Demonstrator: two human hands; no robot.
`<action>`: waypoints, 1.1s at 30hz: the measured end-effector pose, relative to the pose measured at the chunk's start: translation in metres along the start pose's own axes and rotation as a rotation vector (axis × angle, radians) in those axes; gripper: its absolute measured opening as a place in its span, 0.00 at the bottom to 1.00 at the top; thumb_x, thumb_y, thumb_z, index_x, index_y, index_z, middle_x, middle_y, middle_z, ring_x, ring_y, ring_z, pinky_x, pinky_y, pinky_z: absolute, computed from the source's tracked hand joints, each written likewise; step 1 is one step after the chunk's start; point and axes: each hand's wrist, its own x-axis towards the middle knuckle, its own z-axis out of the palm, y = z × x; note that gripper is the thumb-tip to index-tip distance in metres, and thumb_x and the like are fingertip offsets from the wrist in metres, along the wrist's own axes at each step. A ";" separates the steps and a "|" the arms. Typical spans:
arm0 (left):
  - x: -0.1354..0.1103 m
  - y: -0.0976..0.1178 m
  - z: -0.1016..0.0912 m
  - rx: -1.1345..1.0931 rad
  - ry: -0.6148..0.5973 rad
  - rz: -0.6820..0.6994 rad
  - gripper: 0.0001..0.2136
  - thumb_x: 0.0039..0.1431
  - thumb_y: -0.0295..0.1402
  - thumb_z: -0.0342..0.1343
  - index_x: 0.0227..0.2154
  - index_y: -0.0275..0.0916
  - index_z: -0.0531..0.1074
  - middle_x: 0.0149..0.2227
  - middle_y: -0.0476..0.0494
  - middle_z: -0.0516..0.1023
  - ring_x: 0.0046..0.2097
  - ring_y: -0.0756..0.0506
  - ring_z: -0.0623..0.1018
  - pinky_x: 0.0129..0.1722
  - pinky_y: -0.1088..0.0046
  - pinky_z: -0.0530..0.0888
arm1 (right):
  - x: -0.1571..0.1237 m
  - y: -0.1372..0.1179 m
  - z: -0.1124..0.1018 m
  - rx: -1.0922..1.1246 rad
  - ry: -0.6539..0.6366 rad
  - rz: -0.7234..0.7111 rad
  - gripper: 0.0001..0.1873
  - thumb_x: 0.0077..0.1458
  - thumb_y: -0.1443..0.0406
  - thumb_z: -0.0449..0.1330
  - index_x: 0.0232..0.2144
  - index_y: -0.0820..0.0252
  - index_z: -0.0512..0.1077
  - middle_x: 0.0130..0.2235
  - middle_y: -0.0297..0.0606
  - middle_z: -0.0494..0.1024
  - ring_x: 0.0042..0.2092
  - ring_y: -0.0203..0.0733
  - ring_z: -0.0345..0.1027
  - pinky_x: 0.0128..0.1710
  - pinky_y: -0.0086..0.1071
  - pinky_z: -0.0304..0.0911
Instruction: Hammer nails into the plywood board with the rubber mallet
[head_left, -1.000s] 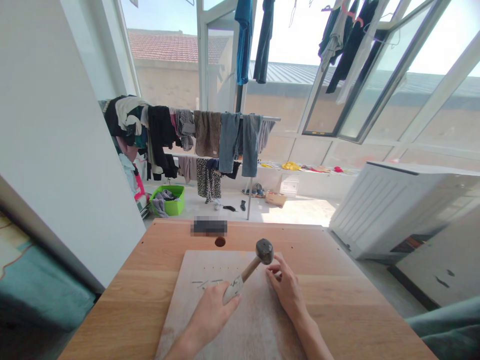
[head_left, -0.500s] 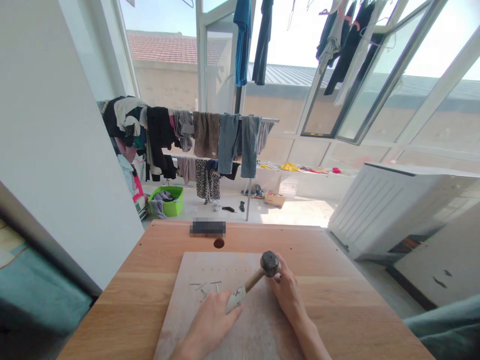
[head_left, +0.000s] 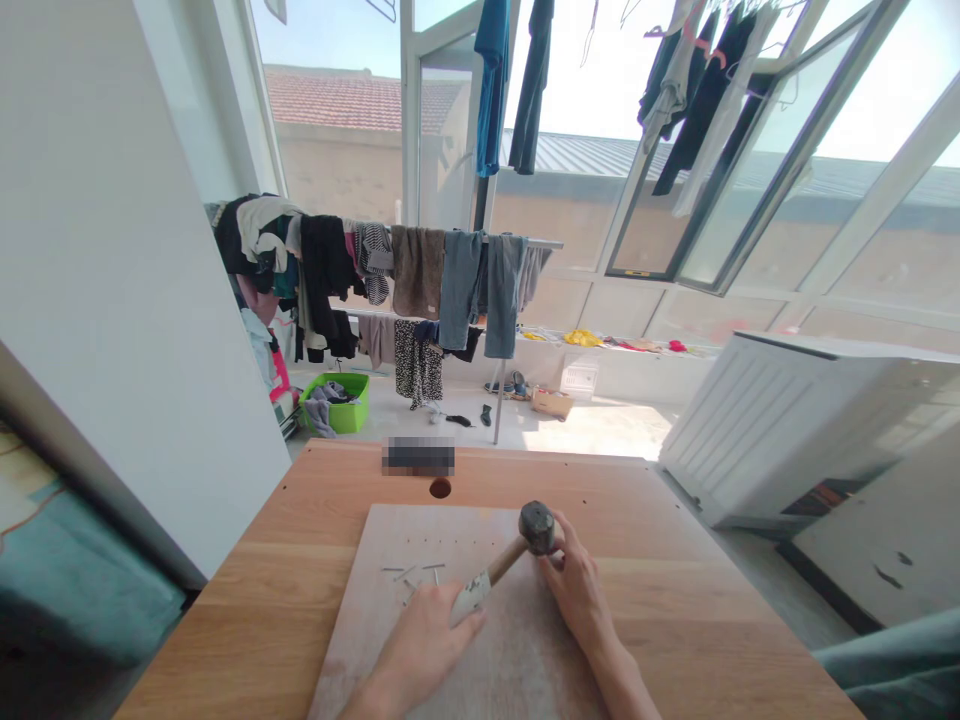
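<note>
I am seeing the left hand (head_left: 431, 640) gripping the handle end of the hammer (head_left: 504, 560), its head sitting just beside the right hand (head_left: 576, 592). That hand is resting on the pale board (head_left: 517, 660) with its fingertips bunched, and I cannot tell whether they are pinching anything. Loose nails (head_left: 414, 573) are lying near the left hand.

Both bare forearms reach in from the near edge and angle toward each other. The left hand (head_left: 431, 640) is curled tight, knuckles up. The right hand (head_left: 574, 592) lies a little farther off, palm down, fingers bunched at the far-left tips, their grip unclear.
</note>
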 end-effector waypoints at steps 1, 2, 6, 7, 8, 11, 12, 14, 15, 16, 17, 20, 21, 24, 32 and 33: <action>-0.002 -0.002 -0.002 -0.015 0.017 -0.007 0.14 0.61 0.43 0.51 0.35 0.42 0.78 0.34 0.45 0.81 0.38 0.42 0.78 0.38 0.71 0.69 | 0.000 -0.001 0.000 0.008 -0.014 -0.001 0.30 0.55 0.60 0.54 0.59 0.60 0.61 0.34 0.38 0.80 0.36 0.48 0.75 0.42 0.42 0.69; -0.005 -0.004 -0.005 -0.026 0.045 -0.017 0.15 0.61 0.45 0.51 0.35 0.41 0.77 0.34 0.44 0.81 0.38 0.41 0.77 0.39 0.71 0.69 | -0.001 -0.002 -0.001 0.017 -0.027 0.001 0.29 0.56 0.59 0.54 0.60 0.61 0.60 0.34 0.38 0.80 0.35 0.47 0.74 0.42 0.42 0.68; -0.017 -0.015 -0.017 -0.047 0.178 -0.060 0.20 0.62 0.49 0.49 0.34 0.38 0.76 0.30 0.45 0.77 0.34 0.43 0.75 0.35 0.71 0.68 | -0.001 -0.005 -0.003 0.029 -0.044 -0.008 0.30 0.57 0.59 0.55 0.61 0.58 0.57 0.40 0.39 0.79 0.36 0.44 0.72 0.43 0.41 0.68; -0.020 -0.018 -0.020 -0.057 0.199 -0.067 0.20 0.63 0.50 0.48 0.34 0.38 0.75 0.29 0.46 0.76 0.33 0.44 0.74 0.34 0.72 0.67 | -0.001 -0.006 -0.003 0.020 -0.019 -0.023 0.30 0.57 0.59 0.55 0.61 0.58 0.57 0.42 0.40 0.78 0.37 0.44 0.72 0.43 0.41 0.68; -0.022 -0.022 -0.022 -0.068 0.214 -0.072 0.21 0.63 0.50 0.47 0.33 0.38 0.75 0.27 0.47 0.74 0.31 0.45 0.73 0.32 0.72 0.66 | -0.001 -0.007 -0.004 0.011 0.024 -0.044 0.29 0.57 0.59 0.56 0.60 0.57 0.58 0.43 0.40 0.77 0.38 0.43 0.72 0.42 0.40 0.68; -0.024 -0.030 -0.026 -0.096 0.243 -0.088 0.22 0.63 0.51 0.46 0.33 0.37 0.74 0.26 0.48 0.73 0.30 0.45 0.73 0.32 0.72 0.66 | -0.002 -0.017 -0.006 -0.007 0.148 -0.120 0.21 0.59 0.58 0.55 0.53 0.58 0.63 0.39 0.40 0.75 0.37 0.43 0.70 0.40 0.39 0.68; -0.023 -0.032 -0.026 -0.100 0.254 -0.093 0.22 0.63 0.51 0.45 0.33 0.37 0.74 0.27 0.48 0.74 0.31 0.45 0.73 0.32 0.72 0.67 | -0.003 -0.024 -0.006 -0.007 0.154 -0.143 0.17 0.59 0.58 0.55 0.49 0.58 0.65 0.36 0.38 0.74 0.35 0.43 0.69 0.38 0.38 0.68; -0.022 -0.035 -0.025 -0.101 0.286 -0.106 0.23 0.63 0.52 0.45 0.33 0.37 0.74 0.28 0.46 0.76 0.32 0.43 0.75 0.33 0.72 0.68 | -0.008 -0.047 -0.005 0.000 0.069 -0.189 0.10 0.61 0.59 0.54 0.42 0.56 0.68 0.29 0.33 0.71 0.31 0.41 0.68 0.35 0.35 0.67; -0.022 -0.036 -0.025 -0.101 0.308 -0.112 0.23 0.63 0.52 0.45 0.33 0.37 0.74 0.29 0.45 0.77 0.32 0.43 0.76 0.33 0.71 0.69 | -0.011 -0.061 -0.003 0.006 -0.028 -0.222 0.07 0.62 0.61 0.54 0.40 0.55 0.69 0.28 0.32 0.70 0.30 0.40 0.67 0.34 0.33 0.67; -0.021 -0.036 -0.024 -0.101 0.332 -0.117 0.22 0.63 0.51 0.45 0.34 0.37 0.75 0.30 0.44 0.78 0.33 0.42 0.77 0.34 0.71 0.70 | -0.015 -0.076 -0.001 0.011 -0.147 -0.268 0.06 0.63 0.64 0.53 0.39 0.55 0.69 0.28 0.32 0.71 0.30 0.39 0.67 0.34 0.32 0.66; -0.021 -0.037 -0.023 -0.101 0.354 -0.121 0.22 0.63 0.51 0.45 0.35 0.37 0.75 0.31 0.43 0.79 0.34 0.42 0.78 0.34 0.71 0.70 | -0.017 -0.091 0.002 0.016 -0.266 -0.335 0.07 0.62 0.68 0.52 0.40 0.55 0.70 0.31 0.34 0.72 0.32 0.39 0.68 0.35 0.31 0.67; -0.020 -0.040 -0.022 -0.118 0.395 -0.110 0.22 0.63 0.50 0.46 0.38 0.37 0.76 0.35 0.39 0.82 0.37 0.40 0.80 0.36 0.70 0.73 | -0.021 -0.128 0.017 -0.100 -0.475 -0.626 0.16 0.60 0.77 0.51 0.44 0.55 0.71 0.42 0.38 0.73 0.41 0.40 0.68 0.40 0.31 0.66; -0.020 -0.041 -0.021 -0.126 0.405 -0.105 0.22 0.63 0.50 0.47 0.39 0.37 0.76 0.36 0.38 0.82 0.39 0.39 0.81 0.38 0.70 0.74 | -0.020 -0.136 0.022 -0.175 -0.506 -0.721 0.15 0.61 0.77 0.52 0.43 0.56 0.71 0.43 0.39 0.73 0.42 0.41 0.66 0.41 0.32 0.65; -0.019 -0.043 -0.021 -0.132 0.420 -0.104 0.22 0.62 0.51 0.47 0.41 0.37 0.75 0.39 0.35 0.83 0.43 0.38 0.81 0.41 0.69 0.74 | -0.013 -0.149 0.037 -0.379 -0.546 -0.934 0.02 0.62 0.70 0.59 0.37 0.60 0.71 0.38 0.39 0.73 0.42 0.44 0.64 0.40 0.36 0.63; -0.018 -0.042 -0.023 -0.120 0.404 -0.157 0.23 0.61 0.50 0.46 0.40 0.35 0.74 0.39 0.33 0.82 0.43 0.37 0.81 0.43 0.67 0.74 | -0.007 -0.153 0.037 -0.530 -0.632 -1.045 0.03 0.62 0.69 0.58 0.34 0.59 0.70 0.30 0.35 0.73 0.36 0.44 0.64 0.35 0.35 0.58; -0.018 -0.042 -0.024 -0.122 0.394 -0.160 0.23 0.61 0.50 0.46 0.40 0.35 0.74 0.40 0.33 0.82 0.44 0.37 0.80 0.44 0.67 0.73 | -0.006 -0.150 0.034 -0.480 -0.645 -1.000 0.03 0.60 0.70 0.58 0.35 0.59 0.70 0.30 0.35 0.73 0.35 0.43 0.65 0.35 0.35 0.58</action>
